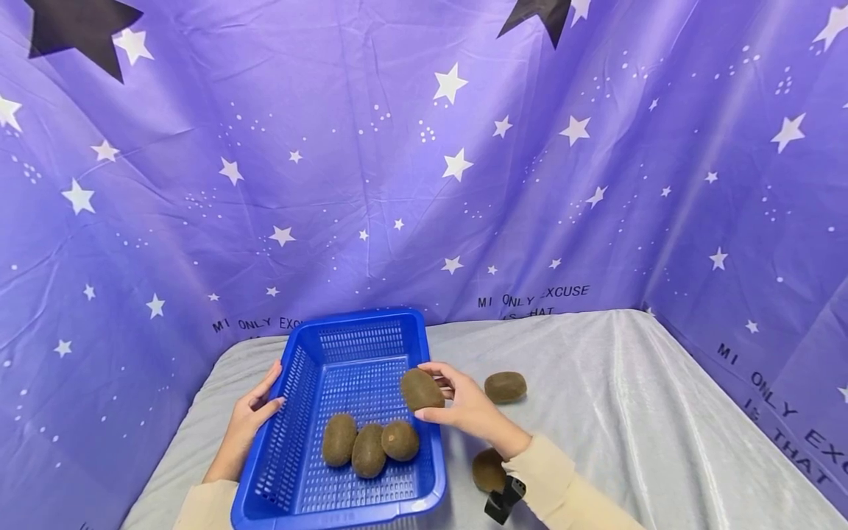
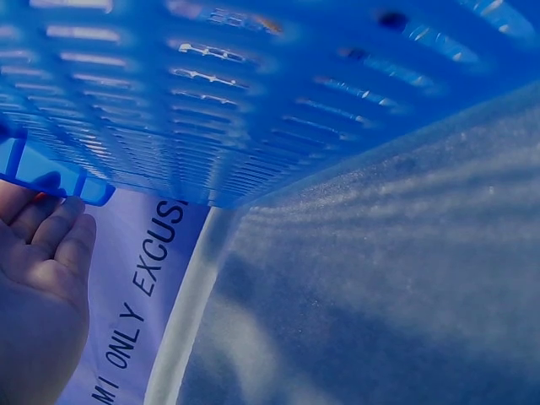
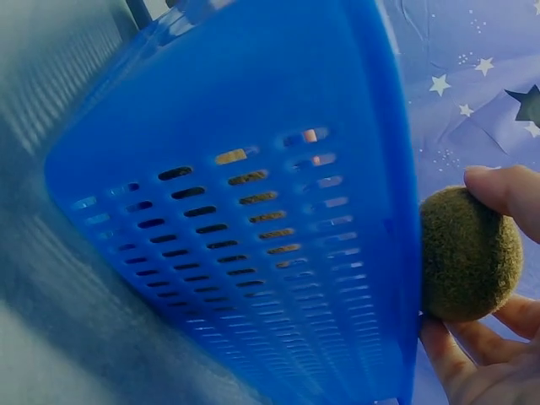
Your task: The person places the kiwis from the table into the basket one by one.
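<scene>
A blue plastic basket (image 1: 433, 442) with slotted walls stands on the grey cloth. My left hand (image 1: 248, 419) grips its left rim, thumb on top; in the left wrist view the fingers of that hand (image 2: 46, 278) curl under the rim. My right hand (image 1: 467, 405) holds a brown kiwi (image 1: 421, 389) above the basket's right rim. The right wrist view shows this kiwi (image 3: 471, 253) between the thumb and fingers. Inside the basket, near its front, lie three kiwis: one on the left (image 1: 340, 440), one in the middle (image 1: 369, 450) and one on the right (image 1: 400, 441).
On the grey cloth (image 1: 596, 412), right of the basket, one kiwi (image 1: 506, 387) lies beyond my right wrist. Another kiwi (image 1: 489, 471) lies nearer, partly hidden by the sleeve and a black wrist device (image 1: 505, 500). Purple star-printed fabric (image 1: 371, 184) walls the back and sides.
</scene>
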`<state>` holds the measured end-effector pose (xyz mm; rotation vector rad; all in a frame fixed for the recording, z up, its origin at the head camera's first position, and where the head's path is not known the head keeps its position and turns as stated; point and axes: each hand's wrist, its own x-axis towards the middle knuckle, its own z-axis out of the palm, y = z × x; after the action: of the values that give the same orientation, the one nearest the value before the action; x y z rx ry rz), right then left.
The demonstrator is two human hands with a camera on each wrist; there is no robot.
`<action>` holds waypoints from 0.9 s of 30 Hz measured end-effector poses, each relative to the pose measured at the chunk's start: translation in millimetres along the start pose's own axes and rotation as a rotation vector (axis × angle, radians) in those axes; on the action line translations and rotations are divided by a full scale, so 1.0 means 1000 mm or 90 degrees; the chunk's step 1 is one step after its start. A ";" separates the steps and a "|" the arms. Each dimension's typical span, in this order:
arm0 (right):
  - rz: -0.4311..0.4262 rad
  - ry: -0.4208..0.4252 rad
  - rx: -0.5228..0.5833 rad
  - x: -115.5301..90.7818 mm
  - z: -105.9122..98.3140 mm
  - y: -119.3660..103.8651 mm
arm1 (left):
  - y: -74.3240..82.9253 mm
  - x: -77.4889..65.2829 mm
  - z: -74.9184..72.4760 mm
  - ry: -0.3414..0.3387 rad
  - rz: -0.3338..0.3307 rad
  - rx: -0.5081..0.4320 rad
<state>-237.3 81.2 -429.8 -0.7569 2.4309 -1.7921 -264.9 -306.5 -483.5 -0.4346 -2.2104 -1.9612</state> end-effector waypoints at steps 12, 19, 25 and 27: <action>-0.027 0.005 -0.068 0.004 0.007 0.003 | -0.001 0.001 0.000 0.005 -0.005 -0.009; -0.039 0.005 -0.064 0.004 0.009 0.004 | 0.000 0.001 0.000 0.005 -0.010 -0.005; -0.033 -0.004 -0.062 0.003 0.010 0.005 | -0.001 0.000 0.000 0.004 -0.011 -0.014; -0.029 -0.005 -0.059 0.003 0.011 0.006 | -0.001 0.000 0.000 0.004 -0.009 -0.013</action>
<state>-239.0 71.6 -437.9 -0.8317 2.5274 -1.6983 -265.3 -306.8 -484.7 -0.4149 -2.1977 -1.9914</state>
